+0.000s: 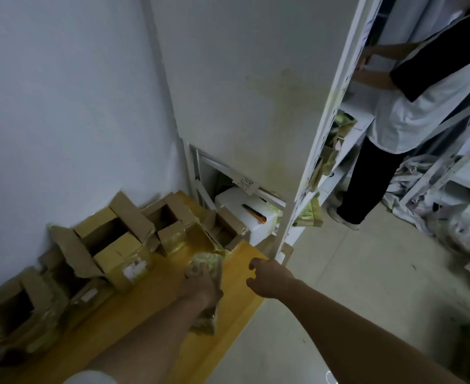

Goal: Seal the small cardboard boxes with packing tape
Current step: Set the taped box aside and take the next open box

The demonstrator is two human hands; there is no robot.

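Several small cardboard boxes (112,239) stand open-flapped along the wall on a yellow wooden table (244,261). One open box (225,228) sits at the table's far end. My left hand (200,281) grips a bundle of greenish plastic packets (208,261) just in front of that box; more of the bundle shows under my wrist. My right hand (267,275) hovers above the table's right edge with fingers loosely curled and nothing in it. No packing tape is visible.
A tall white metal shelf rack (256,106) stands right behind the table, with a white foam box (244,214) on its bottom level. Another person (411,106) stands at the shelves on the right. Plastic bags (449,217) lie on the tiled floor.
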